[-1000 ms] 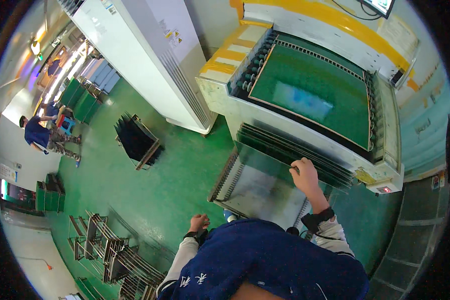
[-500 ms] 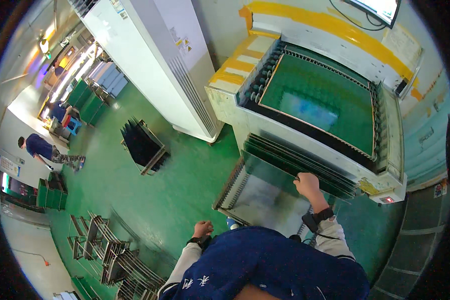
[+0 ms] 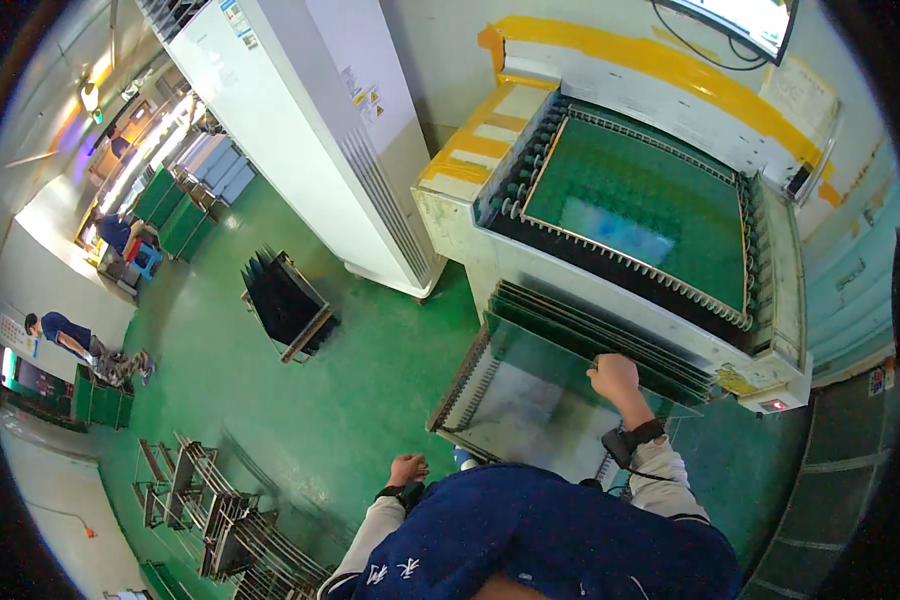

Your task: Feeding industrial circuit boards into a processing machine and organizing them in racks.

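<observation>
My right hand [image 3: 615,378] is closed over the top edge of a thin, glassy panel [image 3: 535,345], pinching it with the fingers. That panel stands on edge in a slotted rack [image 3: 460,385] in front of me, with several dark green panels [image 3: 570,318] upright behind it. My left hand [image 3: 408,468] hangs low beside the rack with its fingers curled, and nothing shows in it. Beyond the rack, a large green panel [image 3: 650,200] lies flat on the rollers of a white machine [image 3: 610,270]. The lower part of the rack is hidden by my body.
A tall white cabinet [image 3: 300,120] stands left of the machine. On the green floor are a rack of dark panels [image 3: 285,300] and several metal racks [image 3: 210,500]. A co-worker [image 3: 65,335] bends near green bins [image 3: 105,395] at far left. A screen [image 3: 750,25] hangs above.
The flat panel on the machine has shifted slightly, and more rollers show along its near edge. The co-worker at far left has moved toward the green bins. My hands have hardly moved.
</observation>
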The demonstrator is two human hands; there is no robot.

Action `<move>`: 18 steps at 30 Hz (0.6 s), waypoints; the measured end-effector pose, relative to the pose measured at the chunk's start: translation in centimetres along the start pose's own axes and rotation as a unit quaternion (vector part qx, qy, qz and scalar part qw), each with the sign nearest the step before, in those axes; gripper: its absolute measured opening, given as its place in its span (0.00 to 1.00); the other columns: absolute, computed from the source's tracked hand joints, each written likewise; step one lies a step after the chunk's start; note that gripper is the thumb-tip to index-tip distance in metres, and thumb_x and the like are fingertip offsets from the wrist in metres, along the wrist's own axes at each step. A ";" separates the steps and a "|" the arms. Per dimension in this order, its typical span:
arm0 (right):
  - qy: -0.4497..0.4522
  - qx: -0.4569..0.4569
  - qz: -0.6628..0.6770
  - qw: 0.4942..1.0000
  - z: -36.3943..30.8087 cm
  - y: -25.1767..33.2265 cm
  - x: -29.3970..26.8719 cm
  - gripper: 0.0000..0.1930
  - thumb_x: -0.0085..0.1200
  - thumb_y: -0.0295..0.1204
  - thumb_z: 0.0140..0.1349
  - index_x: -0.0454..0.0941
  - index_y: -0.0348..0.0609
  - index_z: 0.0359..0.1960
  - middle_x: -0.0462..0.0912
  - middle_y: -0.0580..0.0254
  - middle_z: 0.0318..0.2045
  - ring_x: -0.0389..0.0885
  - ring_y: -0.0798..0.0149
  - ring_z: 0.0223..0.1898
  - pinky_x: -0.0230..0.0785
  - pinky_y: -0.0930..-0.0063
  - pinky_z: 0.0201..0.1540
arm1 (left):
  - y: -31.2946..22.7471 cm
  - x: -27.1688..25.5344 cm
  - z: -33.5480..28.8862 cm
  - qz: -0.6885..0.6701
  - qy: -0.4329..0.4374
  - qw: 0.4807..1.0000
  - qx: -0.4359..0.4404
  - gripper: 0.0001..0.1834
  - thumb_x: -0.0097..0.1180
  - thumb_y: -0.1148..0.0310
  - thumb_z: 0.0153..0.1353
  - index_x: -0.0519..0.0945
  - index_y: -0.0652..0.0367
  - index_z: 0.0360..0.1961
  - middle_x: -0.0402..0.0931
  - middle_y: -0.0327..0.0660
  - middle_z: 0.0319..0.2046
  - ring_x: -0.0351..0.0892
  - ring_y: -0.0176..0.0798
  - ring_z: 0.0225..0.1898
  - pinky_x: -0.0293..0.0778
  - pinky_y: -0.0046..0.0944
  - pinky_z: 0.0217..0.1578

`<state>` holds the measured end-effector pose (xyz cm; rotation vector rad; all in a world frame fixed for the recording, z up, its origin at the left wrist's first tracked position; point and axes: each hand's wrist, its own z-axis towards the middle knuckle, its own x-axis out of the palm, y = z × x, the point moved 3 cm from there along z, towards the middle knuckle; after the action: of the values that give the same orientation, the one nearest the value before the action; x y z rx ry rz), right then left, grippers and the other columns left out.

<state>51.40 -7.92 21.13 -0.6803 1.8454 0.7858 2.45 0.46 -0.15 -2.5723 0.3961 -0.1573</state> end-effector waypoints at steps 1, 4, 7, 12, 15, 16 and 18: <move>0.005 0.002 -0.001 1.000 -0.2 0.2 -0.3 0.14 0.54 0.39 0.47 0.78 0.43 0.32 0.79 0.50 0.30 0.77 0.50 0.35 0.69 0.60 0.38 | -0.1 0.1 -0.1 0.010 -0.005 1.000 -0.002 0.11 0.50 0.68 0.54 0.71 0.65 0.33 0.72 0.43 0.23 0.74 0.38 0.19 0.66 0.32 0.13; -0.001 -0.004 0.004 1.000 -0.4 0.5 -0.6 0.14 0.54 0.39 0.47 0.78 0.44 0.32 0.79 0.50 0.30 0.77 0.51 0.35 0.69 0.60 0.38 | 0.3 -0.5 0.4 0.002 0.004 1.000 0.005 0.11 0.51 0.68 0.54 0.71 0.66 0.33 0.73 0.44 0.25 0.75 0.39 0.20 0.67 0.32 0.14; -0.007 -0.001 0.004 1.000 -0.3 0.2 -0.3 0.14 0.54 0.39 0.47 0.78 0.44 0.32 0.79 0.51 0.30 0.77 0.51 0.35 0.69 0.60 0.38 | 0.2 -0.3 0.2 0.024 -0.007 1.000 0.019 0.11 0.51 0.68 0.54 0.72 0.66 0.35 0.74 0.45 0.26 0.76 0.39 0.21 0.68 0.32 0.15; -0.013 0.001 0.000 1.000 -0.3 0.5 -0.5 0.13 0.54 0.38 0.47 0.78 0.44 0.31 0.79 0.51 0.29 0.77 0.51 0.34 0.69 0.61 0.37 | 0.1 -0.3 0.0 0.035 -0.025 0.999 0.015 0.12 0.51 0.67 0.54 0.72 0.66 0.35 0.74 0.44 0.26 0.76 0.39 0.21 0.68 0.32 0.15; -0.015 0.010 0.002 1.000 -0.4 0.6 -0.8 0.12 0.54 0.38 0.47 0.78 0.45 0.30 0.79 0.52 0.29 0.77 0.51 0.34 0.69 0.61 0.37 | -0.4 0.2 -0.8 0.038 -0.020 0.999 0.018 0.13 0.50 0.66 0.54 0.72 0.66 0.35 0.74 0.43 0.25 0.76 0.39 0.20 0.68 0.32 0.15; -0.010 0.016 0.002 1.000 -0.5 0.6 -0.9 0.12 0.54 0.38 0.47 0.78 0.45 0.30 0.79 0.52 0.29 0.77 0.51 0.34 0.69 0.61 0.37 | -0.6 0.3 -1.1 0.045 -0.015 0.999 0.021 0.13 0.50 0.66 0.54 0.72 0.66 0.35 0.74 0.43 0.25 0.76 0.38 0.20 0.68 0.32 0.15; -0.007 0.016 0.001 1.000 -0.4 0.6 -0.9 0.12 0.54 0.38 0.47 0.78 0.45 0.29 0.79 0.52 0.29 0.77 0.51 0.34 0.69 0.60 0.37 | -0.7 0.4 -1.2 0.052 -0.017 0.998 0.022 0.13 0.50 0.65 0.54 0.72 0.65 0.35 0.74 0.43 0.25 0.76 0.38 0.20 0.68 0.32 0.16</move>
<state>51.07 -7.76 22.20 -0.6517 1.8416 0.7593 2.74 0.35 1.21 -2.5003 0.5060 -0.0834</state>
